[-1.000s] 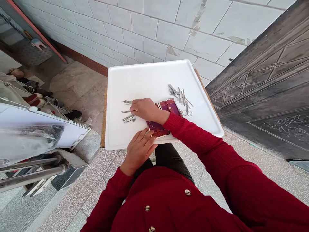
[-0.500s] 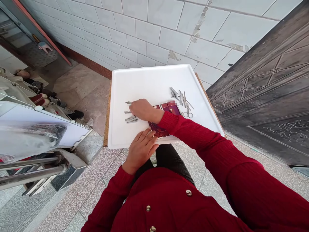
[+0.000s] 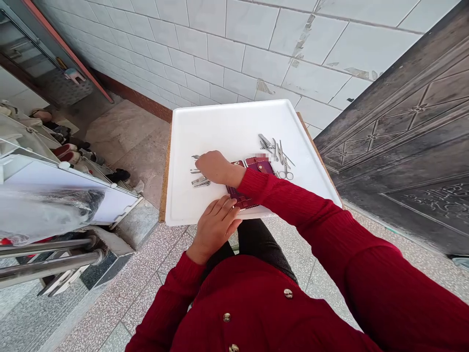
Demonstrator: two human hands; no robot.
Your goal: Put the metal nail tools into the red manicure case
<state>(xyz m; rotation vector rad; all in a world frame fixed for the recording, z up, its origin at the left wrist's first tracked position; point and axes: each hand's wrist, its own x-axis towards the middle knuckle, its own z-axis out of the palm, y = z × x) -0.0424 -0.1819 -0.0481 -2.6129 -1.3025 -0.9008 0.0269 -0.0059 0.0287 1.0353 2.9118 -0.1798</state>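
My left hand (image 3: 217, 221) lies with fingers stretched out, fingertips on the near left edge of a dark red manicure case (image 3: 245, 201). The case lies spread on a white tray (image 3: 220, 122). Over the left part of the tray, my right hand (image 3: 214, 167) is curled with the knuckles up; its fingertips are hidden. A small pointed metal tool (image 3: 195, 157) pokes out beside it, and the end of a thin metal tool (image 3: 195, 171) shows under it. Just below is a nail clipper (image 3: 200, 182).
To the case's right lie small scissors (image 3: 286, 175), a clipper (image 3: 264, 142) and several slim metal tools (image 3: 281, 152). A tiled wall (image 3: 227, 54) stands behind the tray, a dark carved door (image 3: 403, 137) to the right. Shoes (image 3: 68, 151) sit on a rack at left.
My right hand stays over the small tools with only a very slight shift. My left hand rests in the same place on the case. The view has moved slightly.
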